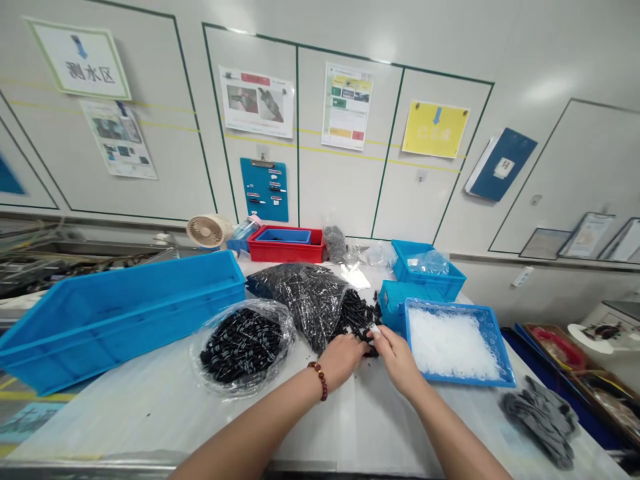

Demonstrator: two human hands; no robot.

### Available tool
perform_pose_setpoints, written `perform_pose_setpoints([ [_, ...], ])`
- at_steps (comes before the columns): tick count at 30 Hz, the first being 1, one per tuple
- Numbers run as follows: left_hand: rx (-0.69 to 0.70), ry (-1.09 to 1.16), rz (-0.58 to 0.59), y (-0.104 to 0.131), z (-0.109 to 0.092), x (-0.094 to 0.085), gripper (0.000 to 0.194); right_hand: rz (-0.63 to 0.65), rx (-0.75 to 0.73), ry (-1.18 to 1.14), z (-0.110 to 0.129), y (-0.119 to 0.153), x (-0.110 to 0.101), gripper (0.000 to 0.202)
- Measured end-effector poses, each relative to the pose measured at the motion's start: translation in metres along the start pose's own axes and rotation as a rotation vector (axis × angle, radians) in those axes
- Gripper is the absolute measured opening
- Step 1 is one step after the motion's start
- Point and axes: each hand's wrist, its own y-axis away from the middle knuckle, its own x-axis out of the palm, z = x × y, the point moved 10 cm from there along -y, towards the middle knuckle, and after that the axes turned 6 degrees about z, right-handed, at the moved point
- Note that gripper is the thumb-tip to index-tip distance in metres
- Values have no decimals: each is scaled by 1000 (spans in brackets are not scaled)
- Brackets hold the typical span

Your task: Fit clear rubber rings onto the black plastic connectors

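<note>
My left hand (pixel 345 357), with a beaded bracelet at the wrist, reaches into the near edge of a pile of small black parts (pixel 354 313); its fingertips are hidden among them. Just to its right, my right hand (pixel 393 350) is closed, thumb and finger pinching a small white piece (pixel 375 329). The black pile spills out beside a large clear bag of black parts (pixel 305 293). Left of my hands lies an open clear bag (pixel 243 343) full of black pieces with pale rings. A blue tray (pixel 506 347) of small translucent white parts stands right of my right hand.
A long blue bin (pixel 125 307) stands at the left. Behind are a fan (pixel 206 231), a red bin (pixel 287 252) with a blue tray inside, and a blue bin (pixel 425 283) with plastic bags. Grey gloves (pixel 543 413) lie at the right edge.
</note>
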Motion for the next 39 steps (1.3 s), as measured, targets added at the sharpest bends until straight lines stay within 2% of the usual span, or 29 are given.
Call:
perform_pose_setpoints([
  [2,-70,146,-99,9,19,-17,15,-3,-11,50,0,-7,5,36],
  [5,-154,461,-328,27,53,-39,16,-41,1,127,-8,-16,10,39],
  [7,-207,624,-443,38,73,-42,18,-49,15,157,-18,-19,15,39],
  [10,-277,797,-503,47,88,-32,20,-18,23,195,-30,-19,22,37],
  [13,-285,867,-505,52,85,-26,19,14,25,229,-36,-16,23,35],
  [16,-276,869,-508,55,79,-30,17,53,42,248,-38,-14,24,33],
  [25,-67,548,-496,55,52,-55,14,179,89,392,-36,-6,40,34],
  [31,-21,459,-322,47,40,-43,17,228,84,593,-29,-4,48,24],
  [35,-85,451,-235,44,45,-32,12,264,69,702,-26,-3,55,22],
  [39,-148,505,-152,42,50,-21,8,278,67,716,-24,0,60,23],
])
